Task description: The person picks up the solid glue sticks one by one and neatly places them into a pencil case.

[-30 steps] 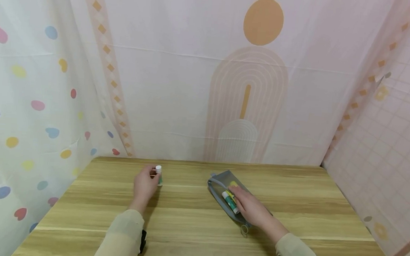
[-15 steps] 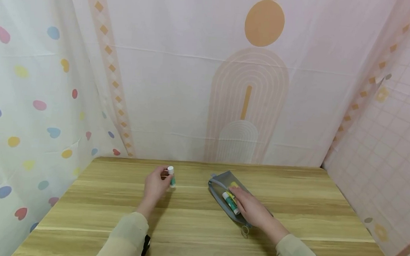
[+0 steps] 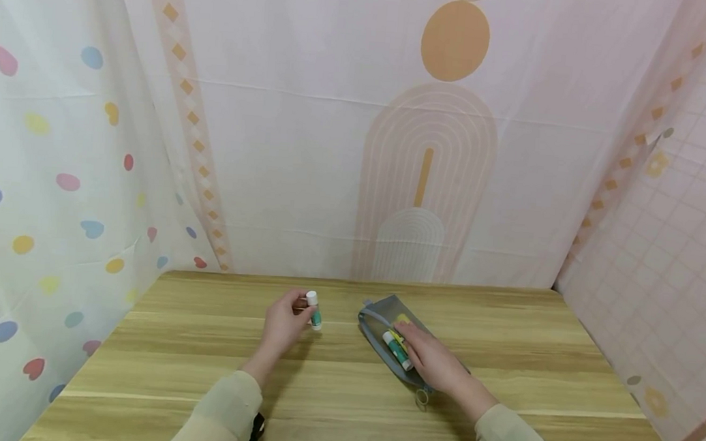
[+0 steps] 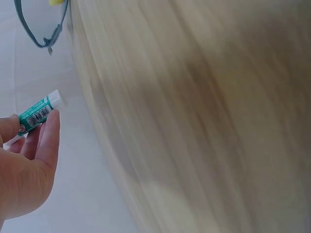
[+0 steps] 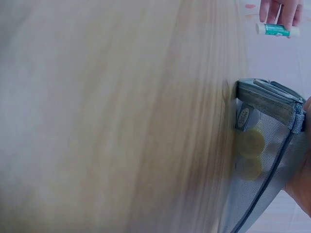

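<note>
My left hand pinches a glue stick with a white cap and a green label between thumb and fingers. In the left wrist view the glue stick lies across the fingertips, its printed label showing. My right hand holds a grey mesh zip pouch, its fingers laid over the upper side. Another green-and-white glue stick shows at the pouch, beside something yellow. In the right wrist view, yellow round shapes show through the mesh, and the pouch hides much of the hand.
A wood-grain table lies under both hands. A metal ring hangs at the pouch's near end. Patterned curtains stand close behind the table and along both sides.
My left hand has moved right across the table with the glue stick, closer to the pouch; the stick now tilts slightly. My right hand and the pouch have stayed in place.
</note>
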Available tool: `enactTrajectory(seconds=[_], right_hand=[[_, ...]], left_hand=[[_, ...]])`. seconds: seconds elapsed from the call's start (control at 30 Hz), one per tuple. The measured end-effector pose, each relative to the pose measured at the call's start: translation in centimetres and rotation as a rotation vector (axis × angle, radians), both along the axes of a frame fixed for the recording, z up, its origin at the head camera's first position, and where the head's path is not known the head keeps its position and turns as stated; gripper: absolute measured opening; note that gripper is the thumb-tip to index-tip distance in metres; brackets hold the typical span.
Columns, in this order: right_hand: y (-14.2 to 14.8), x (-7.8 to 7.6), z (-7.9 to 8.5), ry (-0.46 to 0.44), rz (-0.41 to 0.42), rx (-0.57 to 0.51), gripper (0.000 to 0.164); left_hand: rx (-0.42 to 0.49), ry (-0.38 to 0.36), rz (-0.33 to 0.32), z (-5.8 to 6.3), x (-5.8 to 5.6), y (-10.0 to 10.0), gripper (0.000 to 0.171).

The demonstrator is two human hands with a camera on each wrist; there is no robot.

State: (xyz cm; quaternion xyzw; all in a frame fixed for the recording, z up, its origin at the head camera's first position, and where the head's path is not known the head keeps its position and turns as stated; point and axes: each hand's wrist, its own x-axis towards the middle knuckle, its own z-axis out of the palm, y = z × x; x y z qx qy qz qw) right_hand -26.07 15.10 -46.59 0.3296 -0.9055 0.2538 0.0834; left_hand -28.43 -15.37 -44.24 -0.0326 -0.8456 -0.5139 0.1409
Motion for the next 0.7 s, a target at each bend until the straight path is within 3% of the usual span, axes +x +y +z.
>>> enactTrajectory(seconds=[0.47, 0.7], right_hand=[[0.0, 0.0, 0.0, -0.003, -0.019, -0.005, 0.040], [0.0, 0.1, 0.1, -0.009, -0.026, 0.007, 0.040]], left_hand=[[0.180, -0.071, -0.108, 0.0, 0.9, 2.6, 0.027], [0.191, -0.093, -0.144, 0.0, 1.4, 3.7, 0.025]])
